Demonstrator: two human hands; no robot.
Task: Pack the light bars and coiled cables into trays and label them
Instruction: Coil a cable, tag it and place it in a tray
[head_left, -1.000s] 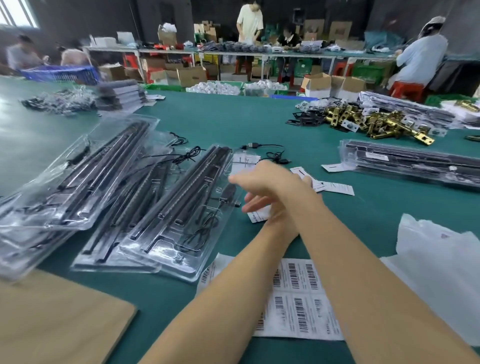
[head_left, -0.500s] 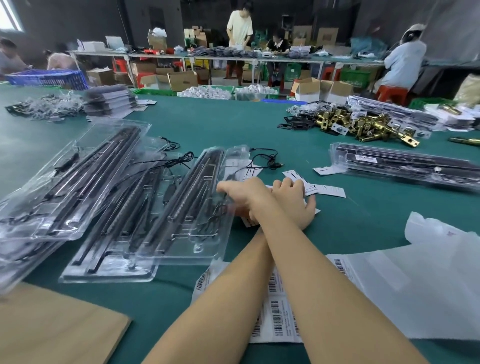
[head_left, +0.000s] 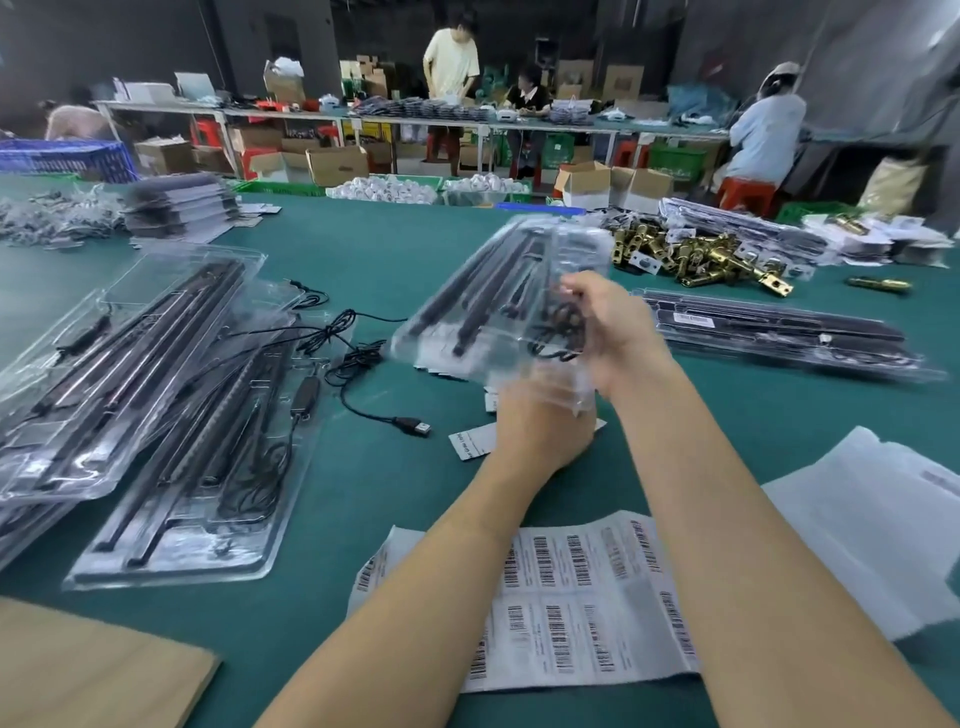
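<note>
right hand (head_left: 610, 332): gripping the filled tray's (head_left: 498, 301) cable end, lifted off the worktop (head_left: 395, 260), guessing for labelling
left hand (head_left: 540, 431): holding it from underneath, fingers hidden
barcode labels (head_left: 566, 608): close by

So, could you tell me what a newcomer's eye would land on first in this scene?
Most likely the clear tray of dark light bars, blurred and lifted above the green table at centre, gripped by the right hand with the left hand beneath it. Next, the shiny brass hardware pile behind it to the right, and the barcode label sheet lying near the forearms.
</note>
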